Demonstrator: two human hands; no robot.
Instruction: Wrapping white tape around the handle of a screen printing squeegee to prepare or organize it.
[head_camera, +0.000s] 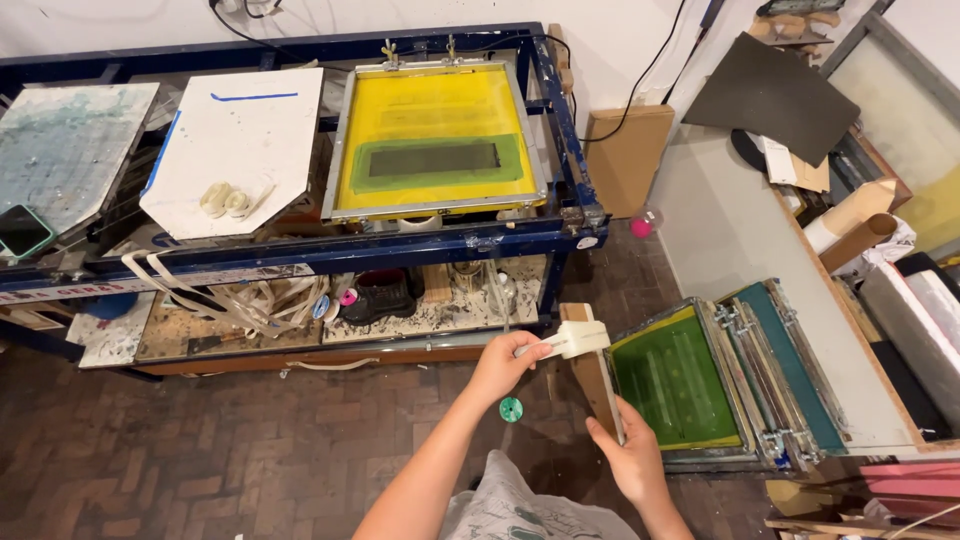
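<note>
My left hand (503, 364) grips the handle of a white plastic spatula (572, 340), whose blade rests against the top of a wooden-handled squeegee (592, 372). My right hand (631, 455) holds that squeegee from below, by its lower edge. Both hands are over the brick floor, just left of a stack of framed screens (700, 375) leaning by the wall. A yellow printing screen with a green patch (436, 140) lies on the blue press table (520, 240) ahead of me.
A white pallet board with tape rolls (240, 140) and a stained board (70, 140) sit on the press. A phone (20, 230) lies at far left. Shoes and straps fill the lower shelf (380, 295). A green lid (511, 408) lies on the floor. Cardboard and rolls crowd the right.
</note>
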